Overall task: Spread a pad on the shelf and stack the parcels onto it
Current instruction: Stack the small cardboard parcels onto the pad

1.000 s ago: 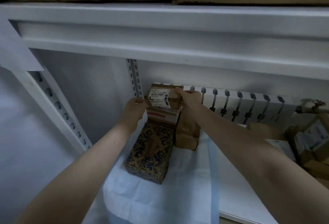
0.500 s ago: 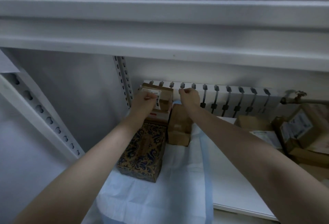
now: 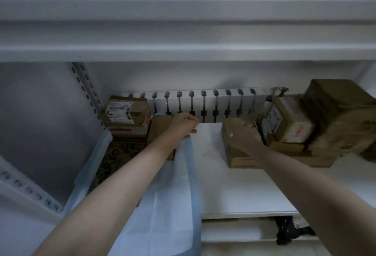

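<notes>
A white pad [image 3: 168,198] with a blue edge lies on the left part of the shelf [image 3: 244,190]. On it at the back left, a labelled box [image 3: 126,111] tops a red-striped box [image 3: 130,131] and a patterned box [image 3: 110,154]. A small brown box [image 3: 159,127] stands beside them. My left hand [image 3: 183,123] hovers at that box with curled fingers right above the pad's blue edge; whether it pinches the edge is unclear. My right hand [image 3: 242,135] grips the top of a brown parcel [image 3: 236,156] standing on the bare shelf.
More parcels are piled at the back right: a labelled one [image 3: 289,121] and a large taped one [image 3: 341,117]. A white radiator [image 3: 203,105] runs along the back wall. The upper shelf beam [image 3: 183,31] hangs low overhead. A perforated post [image 3: 85,92] stands at the left.
My left hand left the labelled box and moved right to the small brown box. My right hand swung right and took hold of the brown parcel. The view shifted right.
</notes>
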Available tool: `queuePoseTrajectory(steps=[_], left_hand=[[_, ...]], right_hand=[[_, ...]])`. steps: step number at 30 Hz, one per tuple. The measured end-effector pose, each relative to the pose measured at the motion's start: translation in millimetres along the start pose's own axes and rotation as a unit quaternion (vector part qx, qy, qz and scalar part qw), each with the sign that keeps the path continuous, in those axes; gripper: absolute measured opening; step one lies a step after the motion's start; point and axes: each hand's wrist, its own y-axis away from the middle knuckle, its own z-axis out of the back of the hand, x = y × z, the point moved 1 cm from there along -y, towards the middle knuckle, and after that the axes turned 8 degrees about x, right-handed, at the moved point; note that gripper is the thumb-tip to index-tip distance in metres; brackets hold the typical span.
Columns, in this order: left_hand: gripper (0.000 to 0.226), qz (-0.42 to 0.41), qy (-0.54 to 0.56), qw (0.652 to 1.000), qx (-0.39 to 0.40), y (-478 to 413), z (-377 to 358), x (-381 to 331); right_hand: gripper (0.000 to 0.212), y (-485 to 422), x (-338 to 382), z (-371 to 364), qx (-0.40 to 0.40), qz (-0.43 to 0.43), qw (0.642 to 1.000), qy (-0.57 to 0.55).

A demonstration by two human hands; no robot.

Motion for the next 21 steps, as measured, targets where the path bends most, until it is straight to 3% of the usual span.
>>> queuePoseTrajectory(steps=[4,11,16,21], left_hand=[[0.011,0.026,-0.003,1.0,0.017,-10.7,-23.9,10.4],[0.009,0.071,-0.029,0.997,0.01,-14.7,-44.3,25.5],[0.009,0.087,-0.04,0.995,0.006,-10.0,-45.6,38.2],[0.011,0.116,-0.029,0.993,-0.009,-9.1,-45.9,44.9]], right_hand=[[0.101,4.4,-36.4,-11.1,0.058,-0.09,0.994,-0.029],[0.115,-11.0,-42.6,-37.6,0.088,-0.104,0.988,-0.074],[0.121,-16.3,-37.3,-42.8,0.065,-0.123,0.987,-0.08],[0.128,-15.4,-15.1,-52.2,0.054,-0.081,0.994,-0.055]])
